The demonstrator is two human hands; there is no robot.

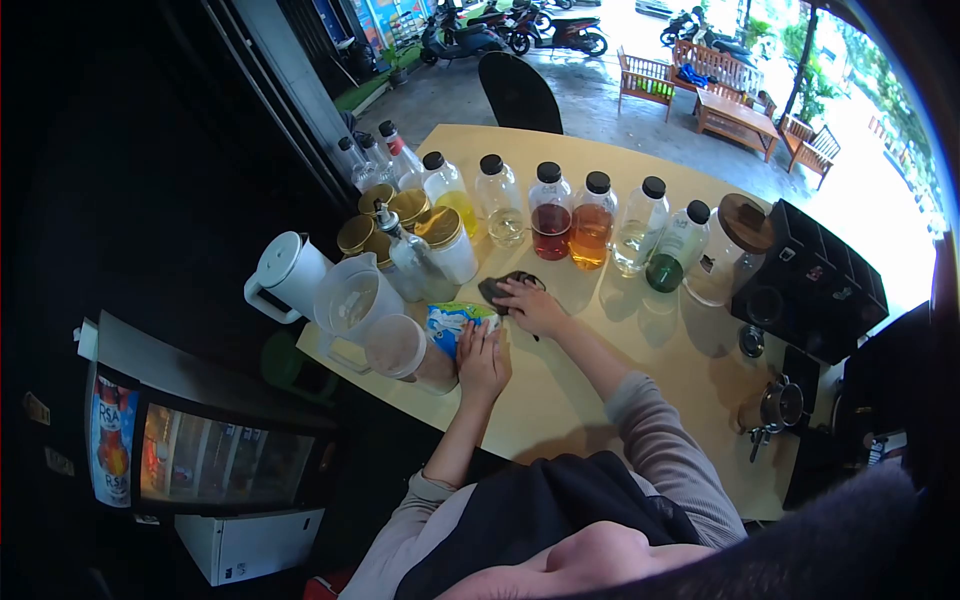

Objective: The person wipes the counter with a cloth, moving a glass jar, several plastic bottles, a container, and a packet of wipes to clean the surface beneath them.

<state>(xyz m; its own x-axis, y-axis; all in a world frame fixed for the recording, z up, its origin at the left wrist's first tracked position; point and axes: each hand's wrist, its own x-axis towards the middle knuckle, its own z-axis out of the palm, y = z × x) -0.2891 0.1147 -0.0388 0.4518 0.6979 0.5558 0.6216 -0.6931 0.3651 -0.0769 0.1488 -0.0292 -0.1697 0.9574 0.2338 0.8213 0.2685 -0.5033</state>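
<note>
My left hand [483, 362] lies against a blue, green and white packet [457, 320], its fingers over the packet's near right side. Just beyond it, my right hand [533, 308] presses on a dark cloth [497, 291], which lies bunched on the table under the fingers. A tub with a pale brownish lid [408, 352] stands just left of my left hand. Behind it is a clear plastic pitcher [352, 297]. A glass bottle with a pourer [412, 262] stands beyond the packet.
Black-capped bottles of coloured liquid, among them a red one [551, 222], line the table's [560, 400] far side. Gold-lidded jars [440, 232] and a white jug [290, 272] stand left. At right are a wooden-lidded jar [715, 275], a black organizer [815, 275] and a metal portafilter-like tool [775, 410].
</note>
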